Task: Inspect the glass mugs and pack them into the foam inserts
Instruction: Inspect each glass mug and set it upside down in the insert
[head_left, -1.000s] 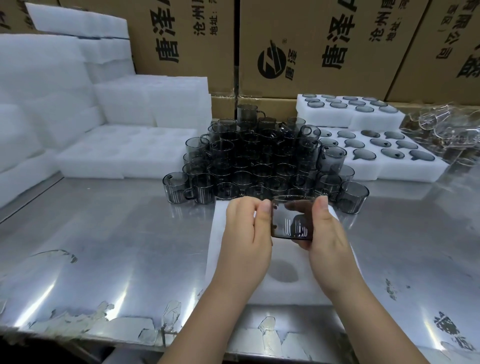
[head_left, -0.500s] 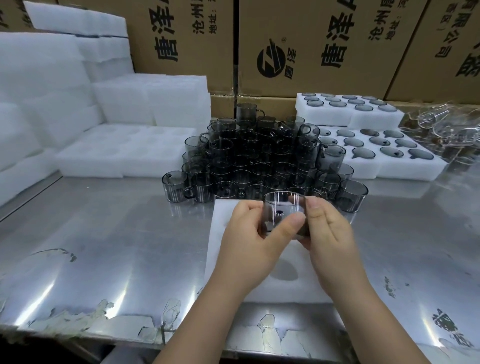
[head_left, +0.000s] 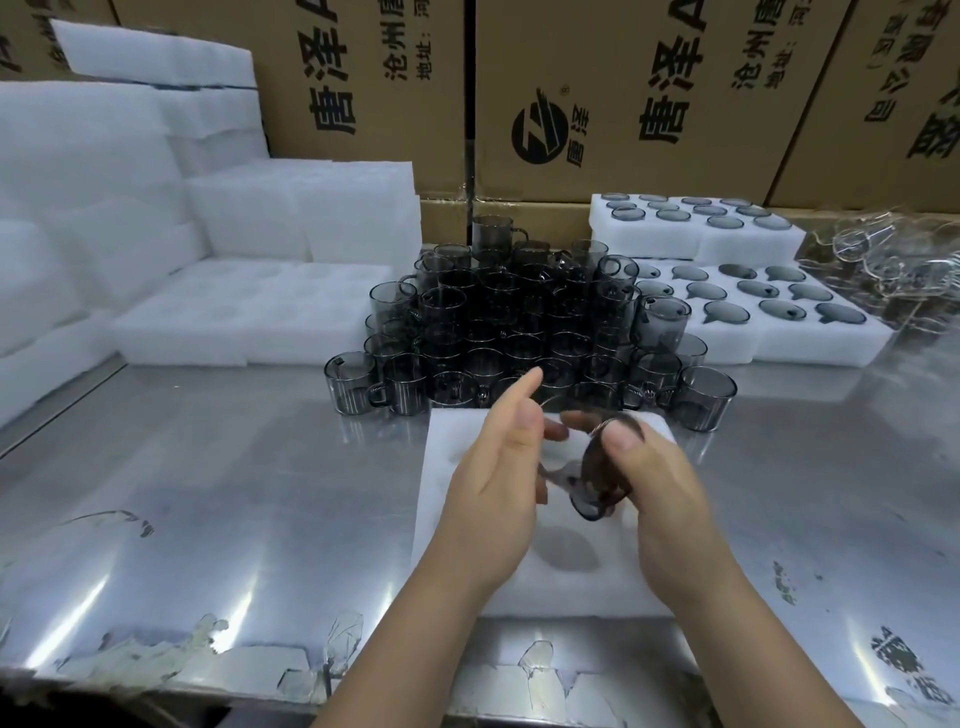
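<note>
Gripping is applied by the right hand (head_left: 662, 501), whose thumb and fingers are curled round a smoked glass mug (head_left: 600, 480). The mug is held tilted above the white foam insert (head_left: 566, 592). The left hand (head_left: 496, 493) is released, fingers extended, just beside the mug; contact cannot be determined owing to blur. Unpacked mugs (head_left: 519, 322) are stacked behind the insert on the steel table (head_left: 208, 493).

Your left hand (head_left: 498, 483): bare. Your right hand (head_left: 660, 499): bare too. Left forearm (head_left: 415, 639) and right forearm (head_left: 743, 639) uncovered all way down to bottom frame edge. Nails short, trimmed close, plain. Right thumbnail (head_left: 621, 439) shows clearly. Your left fingertips blurred, detail there unreadable.
</note>
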